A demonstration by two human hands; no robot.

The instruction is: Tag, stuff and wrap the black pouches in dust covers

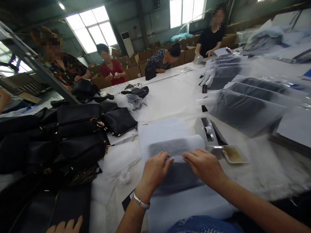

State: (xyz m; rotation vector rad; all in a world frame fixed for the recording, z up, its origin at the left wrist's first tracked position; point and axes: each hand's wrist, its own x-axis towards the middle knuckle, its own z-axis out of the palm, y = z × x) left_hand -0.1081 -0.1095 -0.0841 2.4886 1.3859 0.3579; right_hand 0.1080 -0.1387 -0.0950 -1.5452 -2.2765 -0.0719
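A dark, flat item, its kind hidden by the wrapping, lies in thin white tissue paper (177, 144) directly before me. My left hand (156, 167) and my right hand (204, 165) face each other over it, fingers bent and closed on the folded upper edge of the paper. Between the fingertips shows a narrow pale strip of that fold. Beneath the bundle spreads more white paper (159, 130). To the right of my right hand stands a grey tape dispenser (207, 130), with a small tray (235, 154) holding something yellowish beside it.
Black bags (79, 119) with gold zips are heaped on the left. A co-worker's hand (64, 232) rests on black material at lower left. Wrapped dark bundles (247, 106) line the right side, near a stack of white sheets (298, 128). Several people work across the white table (167, 92).
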